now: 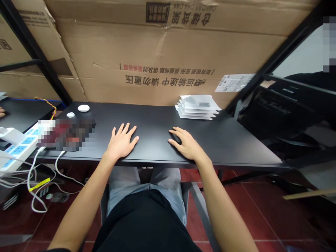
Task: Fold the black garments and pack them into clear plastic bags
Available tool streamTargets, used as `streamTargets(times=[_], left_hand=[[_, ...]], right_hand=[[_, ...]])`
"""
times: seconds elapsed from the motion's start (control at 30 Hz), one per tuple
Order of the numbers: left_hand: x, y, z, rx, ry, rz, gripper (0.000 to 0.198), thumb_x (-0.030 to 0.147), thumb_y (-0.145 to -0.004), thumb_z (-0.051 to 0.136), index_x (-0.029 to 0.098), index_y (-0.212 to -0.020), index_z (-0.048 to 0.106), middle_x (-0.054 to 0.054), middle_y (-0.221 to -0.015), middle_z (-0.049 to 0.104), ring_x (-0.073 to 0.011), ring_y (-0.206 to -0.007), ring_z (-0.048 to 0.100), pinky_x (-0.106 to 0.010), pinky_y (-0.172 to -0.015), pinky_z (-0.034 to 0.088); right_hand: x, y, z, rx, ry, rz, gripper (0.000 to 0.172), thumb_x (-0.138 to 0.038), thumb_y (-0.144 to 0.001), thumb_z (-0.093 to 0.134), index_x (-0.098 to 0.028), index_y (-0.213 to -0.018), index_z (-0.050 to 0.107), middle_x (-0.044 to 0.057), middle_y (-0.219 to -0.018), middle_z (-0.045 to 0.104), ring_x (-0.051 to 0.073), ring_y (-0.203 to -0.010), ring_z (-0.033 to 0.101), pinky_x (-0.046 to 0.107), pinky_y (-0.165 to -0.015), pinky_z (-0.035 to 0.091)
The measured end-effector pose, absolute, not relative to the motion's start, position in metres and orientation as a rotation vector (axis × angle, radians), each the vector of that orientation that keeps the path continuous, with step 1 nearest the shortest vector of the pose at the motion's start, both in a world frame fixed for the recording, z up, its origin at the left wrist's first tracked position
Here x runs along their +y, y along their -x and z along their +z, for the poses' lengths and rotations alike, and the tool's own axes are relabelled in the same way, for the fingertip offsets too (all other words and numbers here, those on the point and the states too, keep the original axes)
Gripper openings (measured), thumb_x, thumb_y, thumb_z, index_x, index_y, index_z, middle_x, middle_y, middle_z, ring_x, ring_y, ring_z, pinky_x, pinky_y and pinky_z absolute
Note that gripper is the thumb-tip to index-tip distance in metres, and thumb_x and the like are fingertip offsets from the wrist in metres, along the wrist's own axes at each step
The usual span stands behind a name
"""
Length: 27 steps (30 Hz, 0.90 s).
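My left hand [121, 141] lies flat on the black desk [152, 134], fingers spread and nothing in them. To its right, my right hand [186, 142] rests on the same desktop near the front edge, palm down, its fingers stretched out and the thumb apart. A stack of white, translucent flat packets [198, 106] sits behind my right hand, close to the cardboard at the back and not touched. Left of my left hand are pixelated items [70, 134] whose kind is hidden.
A large cardboard sheet [147, 49] stands behind the desk. At the far left a white power strip [19, 148] trails white cables. A white oval object [83, 108] and a smaller white round one [70, 114] lie at the back left. Another person's fingers [2, 112] show at the left edge.
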<state>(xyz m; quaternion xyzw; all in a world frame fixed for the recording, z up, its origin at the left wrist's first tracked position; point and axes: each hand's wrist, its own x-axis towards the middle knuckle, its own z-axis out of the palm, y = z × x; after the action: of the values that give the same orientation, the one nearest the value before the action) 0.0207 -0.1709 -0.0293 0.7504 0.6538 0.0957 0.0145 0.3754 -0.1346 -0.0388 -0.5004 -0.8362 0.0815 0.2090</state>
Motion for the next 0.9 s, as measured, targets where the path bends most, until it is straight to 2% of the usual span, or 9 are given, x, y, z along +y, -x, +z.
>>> streamTargets(times=[0.4,0.9], left_hand=[[-0.1705,-0.0202,-0.0300,2.037,-2.335,0.287,0.072,0.062,-0.119,0.034,0.031,-0.183,0.041,-0.010,-0.192,0.030,-0.0375,-0.180,0.025,-0.069,-0.144,0.020],[-0.1697,-0.0199,-0.0299,2.033,-2.314,0.294,0.072,0.062,-0.118,0.037,0.033,-0.183,0.041,-0.010,-0.192,0.032,-0.0362,-0.180,0.025,-0.068,-0.144,0.019]], right_hand=[[-0.1358,-0.3746,-0.0381,-2.324,1.404,0.242,0.060,-0.060,-0.114,0.056,-0.022,-0.160,0.068,0.019,-0.176,0.057,0.039,-0.170,0.047,0.065,-0.142,0.035],[-0.1375,-0.3745,-0.0374,-2.322,1.389,0.231,0.058,-0.060,-0.113,0.058,-0.027,-0.161,0.067,0.016,-0.177,0.057,0.039,-0.170,0.047,0.067,-0.141,0.037]])
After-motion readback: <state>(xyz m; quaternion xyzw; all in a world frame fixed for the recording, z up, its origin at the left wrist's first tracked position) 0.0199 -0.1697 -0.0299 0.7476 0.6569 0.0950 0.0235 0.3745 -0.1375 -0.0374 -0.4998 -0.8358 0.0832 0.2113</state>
